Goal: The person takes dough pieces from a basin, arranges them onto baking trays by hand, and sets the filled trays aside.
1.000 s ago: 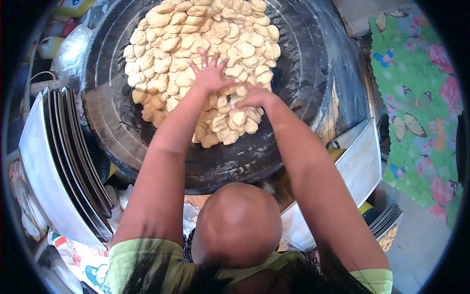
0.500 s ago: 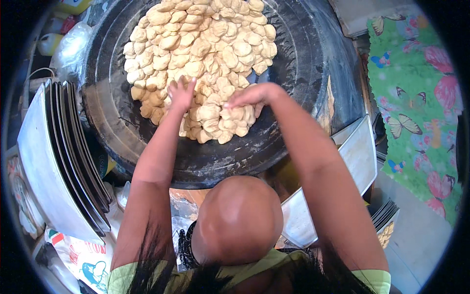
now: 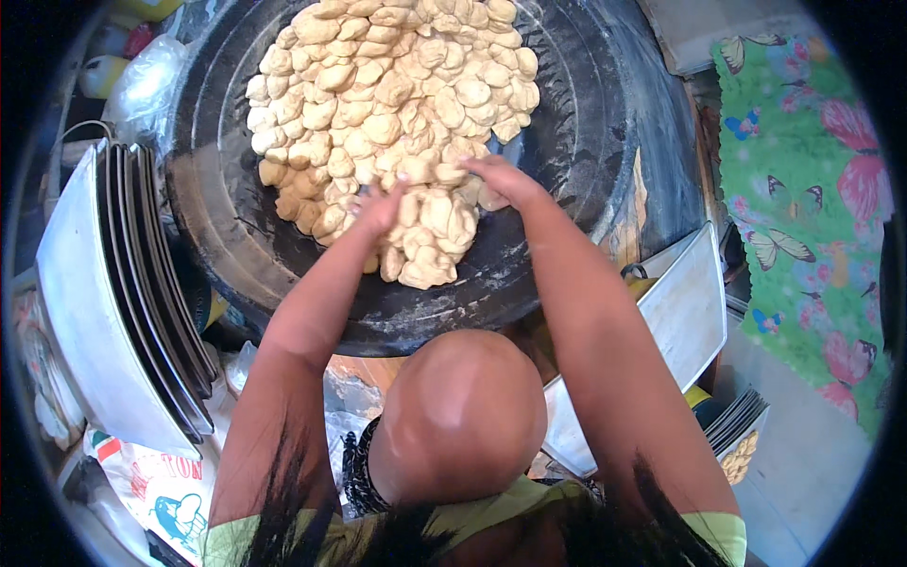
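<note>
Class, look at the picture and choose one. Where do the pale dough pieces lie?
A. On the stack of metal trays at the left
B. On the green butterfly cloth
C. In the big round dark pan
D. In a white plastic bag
C: the dough pieces are heaped inside the round dark pan, where the left hand and right hand both rest on them.

Both arms outstretched — left hand (image 3: 380,210), right hand (image 3: 501,178) palms down.
</note>
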Tool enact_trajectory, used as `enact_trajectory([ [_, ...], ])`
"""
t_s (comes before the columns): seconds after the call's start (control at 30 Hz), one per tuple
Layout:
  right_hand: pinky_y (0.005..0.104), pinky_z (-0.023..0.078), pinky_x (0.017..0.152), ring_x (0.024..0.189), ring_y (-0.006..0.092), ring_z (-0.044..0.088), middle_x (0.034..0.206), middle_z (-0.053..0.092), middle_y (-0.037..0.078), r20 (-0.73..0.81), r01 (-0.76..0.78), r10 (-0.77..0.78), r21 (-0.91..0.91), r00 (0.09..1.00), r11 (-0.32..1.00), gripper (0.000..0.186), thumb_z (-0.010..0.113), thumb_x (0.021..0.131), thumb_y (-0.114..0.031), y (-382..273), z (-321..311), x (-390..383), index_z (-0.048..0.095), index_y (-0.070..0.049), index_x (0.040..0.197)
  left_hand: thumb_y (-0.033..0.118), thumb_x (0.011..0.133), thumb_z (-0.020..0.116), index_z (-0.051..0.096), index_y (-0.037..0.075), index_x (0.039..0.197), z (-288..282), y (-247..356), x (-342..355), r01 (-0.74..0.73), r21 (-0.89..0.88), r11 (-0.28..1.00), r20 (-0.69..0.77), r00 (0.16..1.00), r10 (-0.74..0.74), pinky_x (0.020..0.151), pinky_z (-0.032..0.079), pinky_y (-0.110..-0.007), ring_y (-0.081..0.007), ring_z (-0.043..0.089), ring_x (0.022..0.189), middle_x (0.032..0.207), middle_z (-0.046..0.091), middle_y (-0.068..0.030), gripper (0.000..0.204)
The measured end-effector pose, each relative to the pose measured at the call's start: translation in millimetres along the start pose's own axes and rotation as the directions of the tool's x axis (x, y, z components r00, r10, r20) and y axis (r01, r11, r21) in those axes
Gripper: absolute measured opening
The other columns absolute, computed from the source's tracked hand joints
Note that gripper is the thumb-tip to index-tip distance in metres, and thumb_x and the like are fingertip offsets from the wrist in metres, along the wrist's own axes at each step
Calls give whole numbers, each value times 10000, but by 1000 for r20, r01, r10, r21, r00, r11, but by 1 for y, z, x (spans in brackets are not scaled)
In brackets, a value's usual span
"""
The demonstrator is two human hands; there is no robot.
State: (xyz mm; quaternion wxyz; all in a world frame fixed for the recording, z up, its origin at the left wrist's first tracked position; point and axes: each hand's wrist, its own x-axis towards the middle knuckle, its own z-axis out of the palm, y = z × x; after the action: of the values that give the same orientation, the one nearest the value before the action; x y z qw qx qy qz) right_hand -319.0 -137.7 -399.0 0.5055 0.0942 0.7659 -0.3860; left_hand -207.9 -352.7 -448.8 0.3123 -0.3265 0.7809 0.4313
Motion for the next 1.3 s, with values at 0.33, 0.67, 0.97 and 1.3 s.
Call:
enact_trajectory([
  [0.33,494,237,1072,1336,357,254,1420,324,199,147,-113,117,-39,982,993,1066,573,656,-752,5,31,-17,238,-103,1432,766,737,437,232,49,1428,-18,15,-31,-4,7,1000,48,999,4,1088,184,-497,-337,195,1366,1480,184,-208,1016],
  [0.67,398,247,1093,1339,353,243,1461,151,255,386,154,-20,-319,922,935,1301,791,539,-584,14,43,-21,19,-66,1449,776,524,662,18,-65,1414,-51,22,-42,-208,14,978,692,708,141,1091,224,-444,-354,99,1380,1467,52,-288,1383],
  [0.97,323,373,978,1179,256,452,1269,470,157,163,224,-223,10,961,974,1018,775,558,-53,2,56,-24,210,-21,1404,198,568,772,231,-111,1360,-22,6,-26,-268,-159,950,247,921,301,994,362,-309,-284,475,1170,1268,477,-231,1008],
  [1.3,326,388,966,1146,239,490,1227,514,131,-92,512,-515,348,852,786,976,767,575,-19,-39,13,-140,239,-35,1396,142,588,763,335,-87,1322,-70,99,-121,-622,-293,726,-5,760,650,934,416,-323,-253,543,1080,1190,538,-215,880],
])
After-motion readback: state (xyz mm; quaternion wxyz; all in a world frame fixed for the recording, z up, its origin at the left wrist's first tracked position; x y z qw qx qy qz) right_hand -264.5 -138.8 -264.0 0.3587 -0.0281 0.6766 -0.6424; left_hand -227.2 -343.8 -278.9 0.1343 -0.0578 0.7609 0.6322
